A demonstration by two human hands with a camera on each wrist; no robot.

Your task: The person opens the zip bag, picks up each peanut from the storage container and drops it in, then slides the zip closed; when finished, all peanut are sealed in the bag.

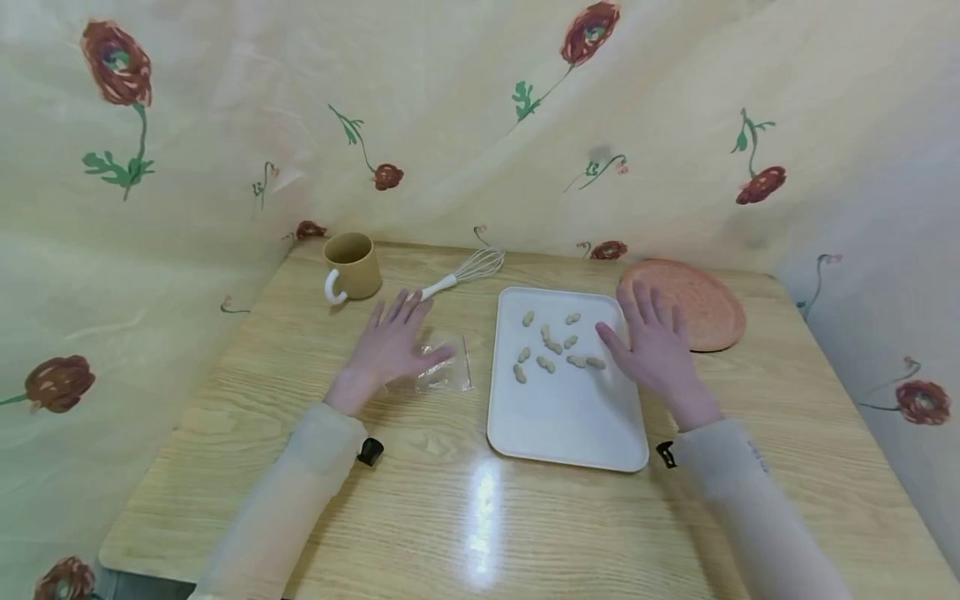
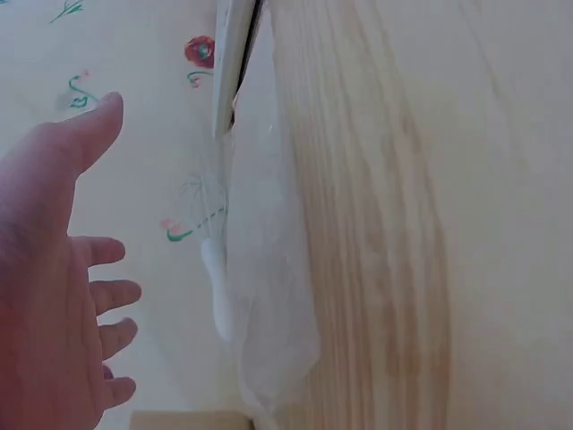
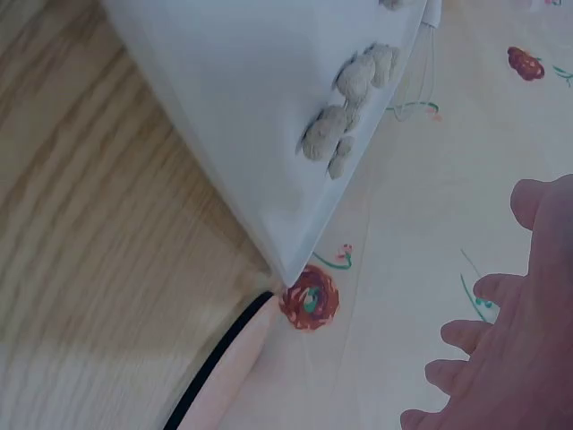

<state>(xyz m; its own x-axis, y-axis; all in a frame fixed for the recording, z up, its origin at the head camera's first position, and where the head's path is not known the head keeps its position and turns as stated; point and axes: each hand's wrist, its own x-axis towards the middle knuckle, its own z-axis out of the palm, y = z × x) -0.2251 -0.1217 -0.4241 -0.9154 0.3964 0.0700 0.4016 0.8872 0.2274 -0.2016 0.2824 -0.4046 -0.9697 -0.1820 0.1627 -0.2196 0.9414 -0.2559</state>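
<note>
My left hand (image 1: 390, 343) is spread over the table, fingers straight, holding nothing. A clear plastic bag (image 1: 444, 364) lies partly beneath its thumb in the head view; the left wrist view shows the bag (image 2: 269, 260) flat on the wood below the hand (image 2: 54, 269). My right hand (image 1: 654, 346), also spread and holding nothing, hovers over the right edge of a white tray (image 1: 566, 425). Several peanuts in shells (image 1: 546, 364) lie scattered on the tray's far half. In the right wrist view the hand (image 3: 510, 331) is apart from the tray (image 3: 233, 116) and its peanuts (image 3: 324, 133).
Behind the left hand stand a tan mug (image 1: 358, 271) with a white handle and a whisk (image 1: 468, 271) lying on its side. A round pinkish-orange board (image 1: 701, 308) lies behind the right hand. Flower-printed cloth (image 1: 450, 83) hangs around the wooden table (image 1: 420, 517).
</note>
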